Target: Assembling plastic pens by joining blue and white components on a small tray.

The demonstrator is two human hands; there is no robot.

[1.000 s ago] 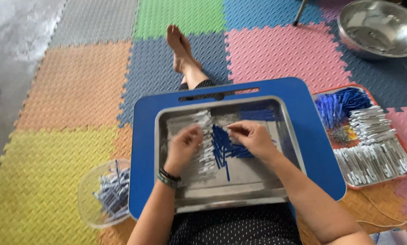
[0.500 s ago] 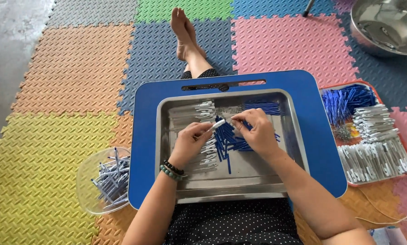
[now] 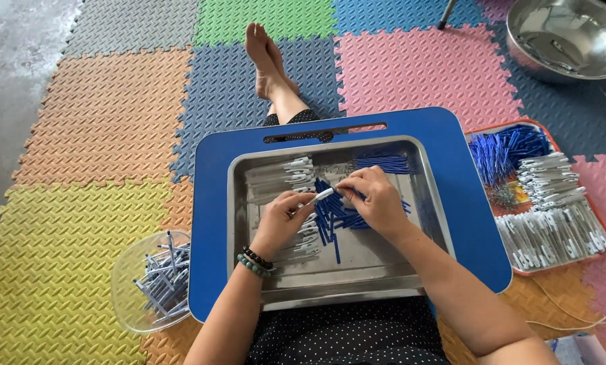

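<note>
Head view: left hand (image 3: 284,220) curls tight around a white pen barrel (image 3: 318,198), its tip poking out toward the right hand (image 3: 376,201), which is pinched shut on a small blue piece too hidden to make out. Both hover over the steel tray (image 3: 384,280) on the blue lap desk (image 3: 212,203), above loose blue pen parts (image 3: 330,220). Assembled pens fill the clear bowl (image 3: 128,297) at left.

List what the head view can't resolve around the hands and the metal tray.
- Right hand: its fingertips are curled under, so any blue piece pinched there is hidden.
- Left hand: holds a white pen barrel; detail too small.
- Steel bowl: cut by the top-right edge.
- Metal tray: near rim partly covered by the forearms.
</note>
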